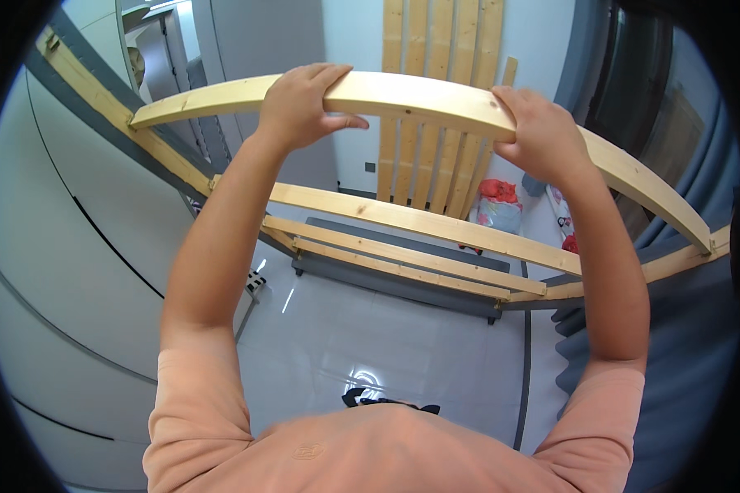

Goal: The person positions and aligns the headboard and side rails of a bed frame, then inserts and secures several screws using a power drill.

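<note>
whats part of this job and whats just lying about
Likely part:
long pale wooden slat in left hand and right hand
grey padded frame
lower pale wooden crosspieces
upright pale wooden boards

Probably lying about:
red and bluish bundle

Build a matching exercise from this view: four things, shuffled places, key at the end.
Things
1. Left hand
2. Tall wooden boards
3. Curtain
4. Right hand

Places
A. Hanging at the picture's right side
B. On the right half of the wide pale slat
C. On the left half of that slat
D. Upright by the far wall

Pairs: 1-C, 2-D, 3-A, 4-B
</note>
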Motion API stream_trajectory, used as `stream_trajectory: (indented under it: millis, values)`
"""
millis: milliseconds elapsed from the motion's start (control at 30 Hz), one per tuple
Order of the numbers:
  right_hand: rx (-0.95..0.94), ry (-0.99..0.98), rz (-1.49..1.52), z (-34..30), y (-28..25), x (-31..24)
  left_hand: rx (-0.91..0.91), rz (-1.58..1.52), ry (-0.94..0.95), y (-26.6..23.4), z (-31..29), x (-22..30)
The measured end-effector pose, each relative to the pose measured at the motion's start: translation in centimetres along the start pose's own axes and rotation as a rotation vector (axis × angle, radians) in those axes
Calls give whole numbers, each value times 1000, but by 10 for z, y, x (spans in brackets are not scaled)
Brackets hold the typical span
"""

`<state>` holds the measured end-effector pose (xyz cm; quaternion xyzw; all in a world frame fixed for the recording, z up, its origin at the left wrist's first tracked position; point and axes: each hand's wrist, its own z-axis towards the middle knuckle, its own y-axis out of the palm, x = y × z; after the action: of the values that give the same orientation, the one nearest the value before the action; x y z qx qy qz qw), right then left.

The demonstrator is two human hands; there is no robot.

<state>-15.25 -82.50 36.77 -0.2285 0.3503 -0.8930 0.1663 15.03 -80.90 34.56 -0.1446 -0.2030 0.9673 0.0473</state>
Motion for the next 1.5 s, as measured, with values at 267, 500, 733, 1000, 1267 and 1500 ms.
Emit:
stream_trajectory:
  millis: [267, 500, 733, 1000, 1267, 1500]
  values:
    - [186, -34, -50, -102, -15, -37, -96, 4, 34, -72, -65, 50]
    - [248, -85, 12, -180, -23, -71, 155, -17, 222, -99, -130, 76]
    - [708, -302, 90, -216, -43, -80, -101, -94, 38, -125, -126, 93]
    - [841, 1089, 1980, -265, -17, -47, -39, -130, 48, -120, -129, 89]
    - [1244, 1235, 1919, -229, -6, -96, -99, -90, 31, -142, -174, 54]
    - [1136, 1480, 1705, -300, -3, -139, -57, -94, 105, -127, -243, 79]
